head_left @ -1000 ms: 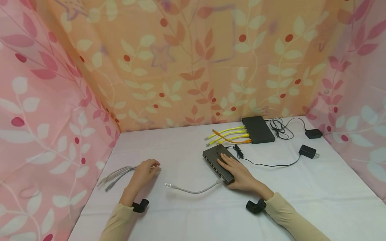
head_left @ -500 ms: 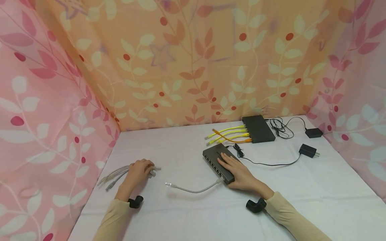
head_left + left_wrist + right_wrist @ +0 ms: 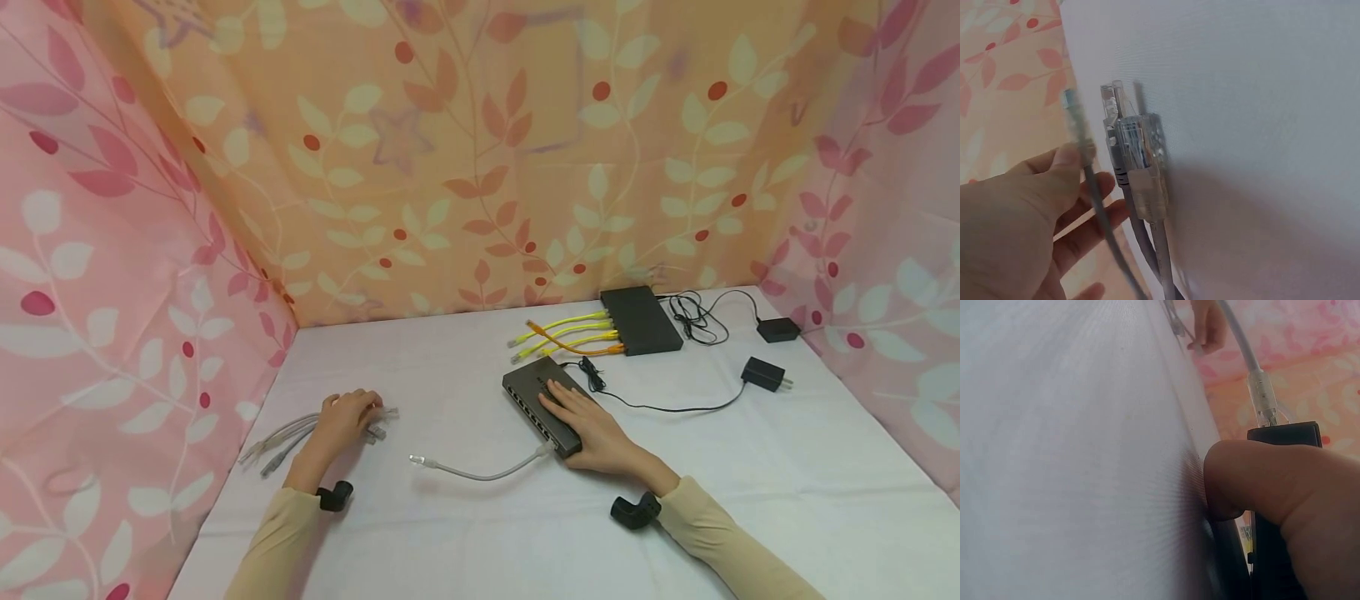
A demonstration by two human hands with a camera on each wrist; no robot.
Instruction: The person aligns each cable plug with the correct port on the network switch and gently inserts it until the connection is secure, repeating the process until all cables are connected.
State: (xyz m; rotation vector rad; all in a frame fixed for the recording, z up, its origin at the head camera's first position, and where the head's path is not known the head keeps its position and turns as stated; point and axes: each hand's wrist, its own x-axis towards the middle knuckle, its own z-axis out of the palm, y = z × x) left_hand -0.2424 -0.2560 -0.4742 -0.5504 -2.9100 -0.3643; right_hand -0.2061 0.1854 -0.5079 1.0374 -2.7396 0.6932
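Observation:
My left hand [image 3: 343, 421] pinches a grey network cable [image 3: 1099, 200] just behind its clear plug, between thumb and index finger. Beside that cable, two more grey cables end in clear plugs [image 3: 1141, 153] close to the white cloth. The cables' other ends [image 3: 277, 458] trail to the left of the hand. My right hand [image 3: 592, 429] rests with fingers spread on top of a dark grey network switch [image 3: 534, 382]. Its thumb [image 3: 1235, 478] lies against the switch's near end. From the switch's near port, a short grey cable [image 3: 480, 478] runs left to a free plug.
Behind stands a second black switch [image 3: 641, 321] with several yellow cables [image 3: 573, 329] and an orange one [image 3: 558, 342] plugged in. Two black power adapters [image 3: 763, 374] with thin cords lie at the right. Floral cloth [image 3: 465, 167] walls the table's back and sides.
My left hand has drawn back slightly to the left and lifted a cable's plug end, while neighbouring plugs have come into view below it. The right hand and switch have stayed put.

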